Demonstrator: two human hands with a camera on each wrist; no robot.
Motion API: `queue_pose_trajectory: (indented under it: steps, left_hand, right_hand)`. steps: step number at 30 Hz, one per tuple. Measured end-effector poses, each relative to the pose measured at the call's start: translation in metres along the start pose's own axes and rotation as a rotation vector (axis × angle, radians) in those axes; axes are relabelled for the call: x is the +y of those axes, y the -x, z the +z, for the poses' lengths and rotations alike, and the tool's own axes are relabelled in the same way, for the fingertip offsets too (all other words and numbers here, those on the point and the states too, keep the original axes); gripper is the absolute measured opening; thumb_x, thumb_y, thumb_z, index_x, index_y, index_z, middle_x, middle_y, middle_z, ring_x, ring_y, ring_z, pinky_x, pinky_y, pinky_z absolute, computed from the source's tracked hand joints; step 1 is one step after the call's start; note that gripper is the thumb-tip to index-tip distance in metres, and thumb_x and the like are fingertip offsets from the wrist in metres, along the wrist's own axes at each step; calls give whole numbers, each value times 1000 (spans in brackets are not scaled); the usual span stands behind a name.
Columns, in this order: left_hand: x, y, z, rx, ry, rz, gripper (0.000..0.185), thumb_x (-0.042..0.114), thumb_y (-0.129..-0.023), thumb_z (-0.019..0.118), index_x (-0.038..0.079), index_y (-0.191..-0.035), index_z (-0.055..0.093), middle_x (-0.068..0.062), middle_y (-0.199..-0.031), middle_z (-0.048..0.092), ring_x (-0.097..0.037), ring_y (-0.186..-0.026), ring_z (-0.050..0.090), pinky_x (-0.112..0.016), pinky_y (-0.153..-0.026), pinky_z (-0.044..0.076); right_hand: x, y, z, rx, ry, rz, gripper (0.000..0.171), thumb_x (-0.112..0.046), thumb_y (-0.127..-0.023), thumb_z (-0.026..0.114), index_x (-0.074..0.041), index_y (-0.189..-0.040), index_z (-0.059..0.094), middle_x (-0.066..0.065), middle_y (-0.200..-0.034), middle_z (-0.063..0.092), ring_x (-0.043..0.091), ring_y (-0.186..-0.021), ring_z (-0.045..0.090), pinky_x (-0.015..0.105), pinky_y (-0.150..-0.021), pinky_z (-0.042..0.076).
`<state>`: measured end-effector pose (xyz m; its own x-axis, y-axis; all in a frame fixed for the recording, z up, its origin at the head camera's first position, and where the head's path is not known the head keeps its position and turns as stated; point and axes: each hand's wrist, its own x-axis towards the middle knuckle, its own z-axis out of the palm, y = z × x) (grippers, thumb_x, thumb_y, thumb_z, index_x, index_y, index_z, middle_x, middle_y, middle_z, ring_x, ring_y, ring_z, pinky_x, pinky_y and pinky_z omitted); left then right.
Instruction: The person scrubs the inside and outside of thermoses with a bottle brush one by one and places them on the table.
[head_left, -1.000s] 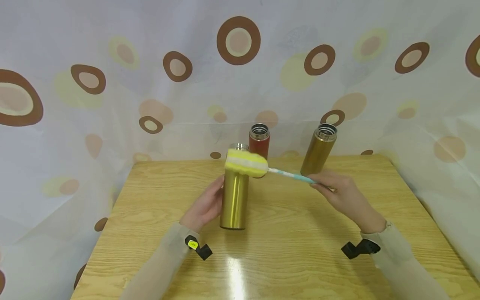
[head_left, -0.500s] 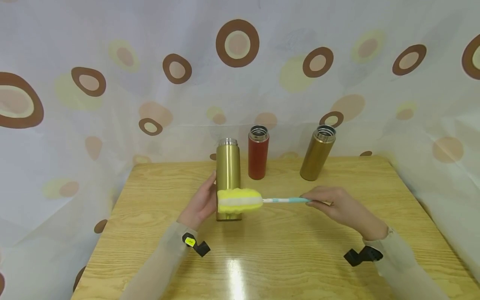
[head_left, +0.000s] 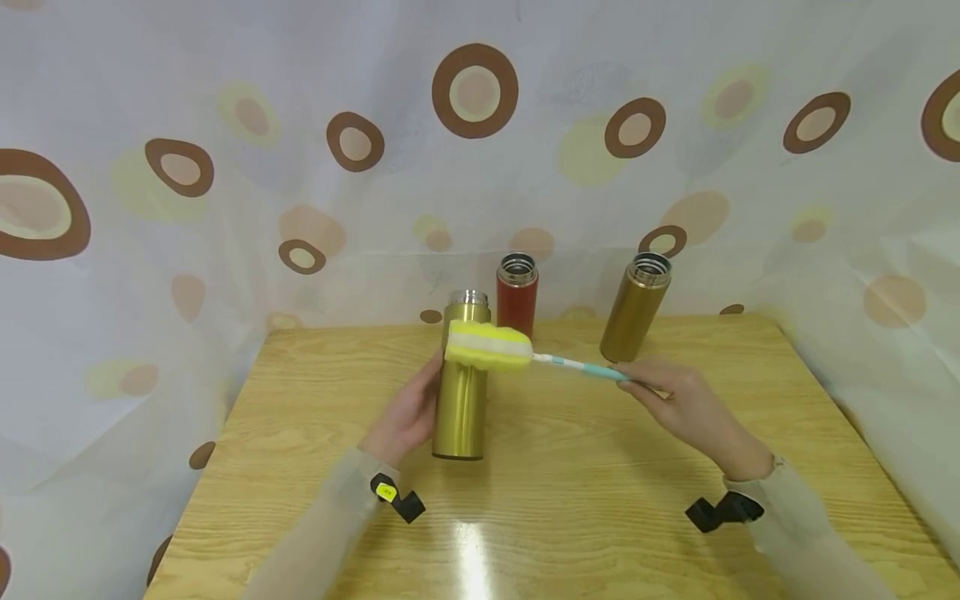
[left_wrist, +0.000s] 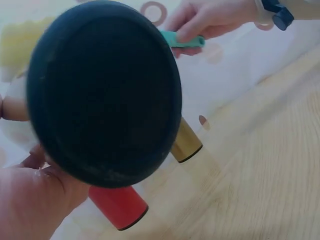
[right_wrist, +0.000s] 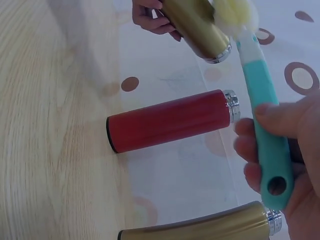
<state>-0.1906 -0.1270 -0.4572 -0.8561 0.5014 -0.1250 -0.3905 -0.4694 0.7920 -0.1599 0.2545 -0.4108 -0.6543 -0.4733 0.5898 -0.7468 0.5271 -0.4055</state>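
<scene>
At the middle of the wooden table [head_left: 300,400], the left hand [head_left: 405,417] wraps round the lower body of a gold vacuum flask [head_left: 461,392], fingers curled about its far side, holding it lidless and slightly tipped; the left wrist view, looking straight at its dark base [left_wrist: 105,92], suggests it is lifted clear of the wood. Across from it, the right hand [head_left: 678,400] pinches the teal handle [right_wrist: 265,135] of a bottle brush near its end, thumb on top, fingers beneath, just above the hanging hole. Its yellow and white sponge head [head_left: 487,344] lies across the flask's upper body, just below the steel mouth [head_left: 468,297], touching or very nearly so.

That flask looks rigid, smooth and glossy, probably slippery if wet, so a full wrap low on the barrel seems the sound hold. By contrast the brush looks light: soft, squashy foam on a thin stiff stem, best gripped well back on the handle for reach.

Behind them a red flask [head_left: 516,296] stands open near the table's back edge, and a second gold flask [head_left: 636,308] stands to its right, also open. Farther back hangs a pale curtain [head_left: 150,250] with brown rings.
</scene>
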Motion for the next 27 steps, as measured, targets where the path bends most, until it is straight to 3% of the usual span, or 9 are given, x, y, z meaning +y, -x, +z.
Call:
queue_pose_trajectory:
  steps: [5, 11, 16, 19, 22, 27]
  left_hand:
    - [-2, 0, 4, -58, -6, -1, 37, 43, -114, 33, 20, -141, 44, 0, -131, 59, -17, -121, 58, -35, -108, 45]
    - [1, 1, 8, -77, 21, 15, 33, 42, -115, 26, 24, -126, 51, 2, -124, 60, -14, -115, 60, -32, -104, 48]
    - [1, 1, 4, -63, 6, -26, 41, 47, -114, 21, 26, -141, 43, 3, -129, 61, -14, -119, 60, -32, -106, 47]
    - [1, 0, 3, -18, -3, -26, 47, 50, -113, 23, 23, -150, 37, 4, -131, 59, -13, -120, 59, -32, -107, 46]
    - [2, -1, 2, 29, 5, -14, 48, 50, -113, 27, 21, -150, 35, 4, -128, 59, -12, -117, 59, -31, -106, 46]
    - [3, -3, 0, 29, -8, -7, 44, 51, -112, 25, 23, -144, 39, 3, -124, 57, -12, -112, 58, -31, -101, 48]
  right_hand:
    - [-1, -6, 2, 77, 61, 39, 42, 18, -78, 79, 0, -115, 78, 8, -102, 79, 20, -85, 75, 7, -78, 52]
    - [-1, -8, 3, 83, 80, 48, 39, 16, -80, 79, -1, -115, 78, 7, -100, 79, 17, -80, 72, 9, -70, 50]
    - [0, -7, 1, 28, 59, 19, 40, 16, -78, 79, -2, -113, 79, 6, -99, 79, 15, -81, 72, 11, -70, 53]
    - [1, -6, 0, -19, 41, -8, 42, 16, -76, 80, -4, -112, 79, 5, -99, 79, 13, -82, 73, 12, -72, 53]
    - [1, -5, -1, -69, 15, -43, 42, 16, -75, 80, -6, -111, 79, 3, -98, 79, 9, -81, 69, 12, -70, 50]
    - [2, -3, -2, -133, -47, -110, 42, 17, -75, 79, -6, -110, 79, 2, -98, 77, 4, -77, 62, 15, -63, 45]
